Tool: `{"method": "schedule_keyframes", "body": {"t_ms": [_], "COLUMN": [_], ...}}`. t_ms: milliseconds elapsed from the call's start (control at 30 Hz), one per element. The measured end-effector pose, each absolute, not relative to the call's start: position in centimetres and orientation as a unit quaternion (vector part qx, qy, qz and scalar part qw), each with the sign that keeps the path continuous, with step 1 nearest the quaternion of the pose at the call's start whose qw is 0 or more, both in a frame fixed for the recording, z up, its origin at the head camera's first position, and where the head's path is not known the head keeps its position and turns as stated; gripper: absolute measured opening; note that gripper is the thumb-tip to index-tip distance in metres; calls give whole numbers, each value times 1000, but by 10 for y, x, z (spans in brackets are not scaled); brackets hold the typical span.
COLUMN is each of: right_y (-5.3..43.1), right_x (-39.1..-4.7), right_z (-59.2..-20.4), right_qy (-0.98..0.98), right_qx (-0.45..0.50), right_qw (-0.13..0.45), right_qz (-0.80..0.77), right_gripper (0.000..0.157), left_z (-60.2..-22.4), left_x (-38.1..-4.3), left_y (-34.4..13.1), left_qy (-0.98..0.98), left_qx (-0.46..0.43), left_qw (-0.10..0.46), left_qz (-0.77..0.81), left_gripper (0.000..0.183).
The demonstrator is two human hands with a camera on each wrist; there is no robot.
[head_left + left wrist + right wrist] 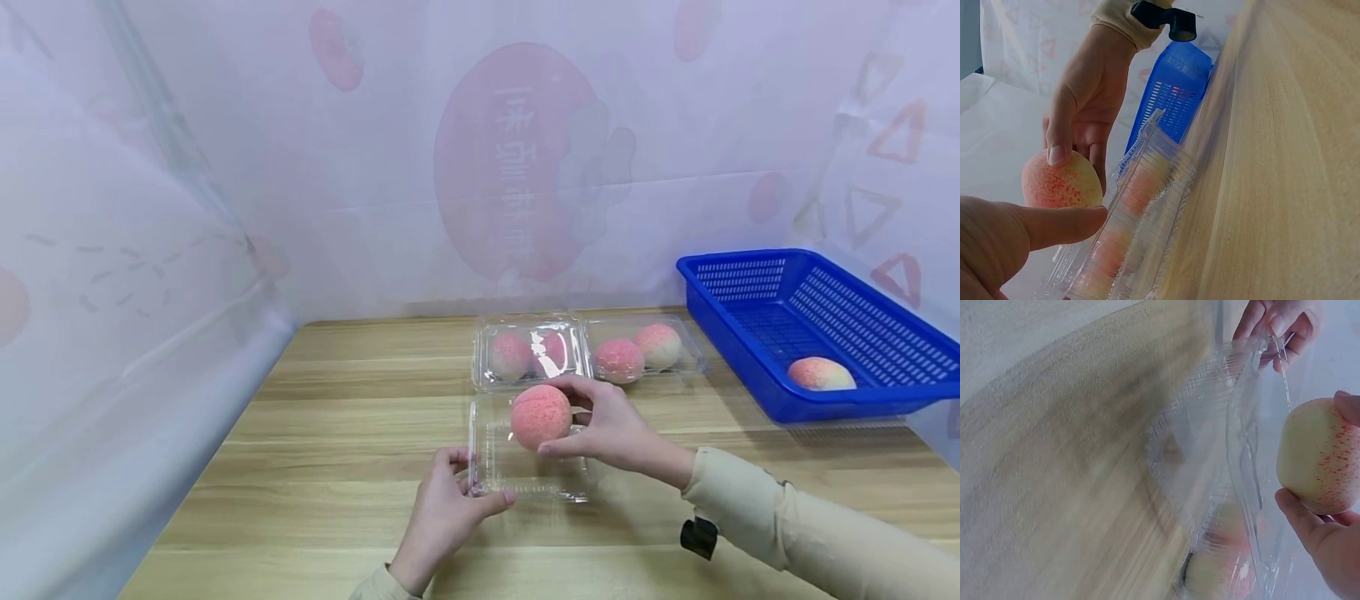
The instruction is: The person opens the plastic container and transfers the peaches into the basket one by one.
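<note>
My right hand grips a pink and cream peach between thumb and fingers. It holds the peach above a clear plastic container with nothing inside. At that container's left side, my left hand pinches the edge, the thumb along the near rim and the fingers at the side. In the right wrist view the left fingers show on the plastic edge, and the cream side of the peach faces the camera.
Right behind the container stands a clear plastic box with two peaches under shiny plastic. Beside it, another clear plastic tray holds two more. A blue perforated basket with one peach stands at the right. White printed sheeting encloses the wooden table.
</note>
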State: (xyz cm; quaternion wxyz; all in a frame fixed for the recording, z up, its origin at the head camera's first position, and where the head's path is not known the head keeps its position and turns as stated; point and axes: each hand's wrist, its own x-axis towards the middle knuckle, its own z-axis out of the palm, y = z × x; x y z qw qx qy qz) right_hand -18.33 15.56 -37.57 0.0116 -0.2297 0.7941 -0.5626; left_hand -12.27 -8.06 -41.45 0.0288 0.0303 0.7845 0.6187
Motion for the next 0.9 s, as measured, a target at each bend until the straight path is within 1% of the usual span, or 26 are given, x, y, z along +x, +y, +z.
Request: {"method": "schedule_keyframes", "body": {"t_ms": [200,467,767,900], "right_y": [161,170,181,186], "right_x": [-182,-180,-183,-184], "right_z": [-372,-368,-366,-362], "right_qy": [789,785,768,765], "right_qx": [-214,-205,-230,-230], "right_qw": [15,5,-29,-34], "right_qz": [-576,-585,-597,-601], "right_gripper": [76,81,79,79], "left_z": [-415,-415,-416,-416], "left_x": [-123,-123,-123,-123], "left_y": [-81,-81,-81,-81], "left_qy": [782,785,788,788], "left_qx": [31,33,33,31], "left_qw": [28,28,23,22], "left_qz": [621,618,615,614], "left_gripper": [77,76,77,76]}}
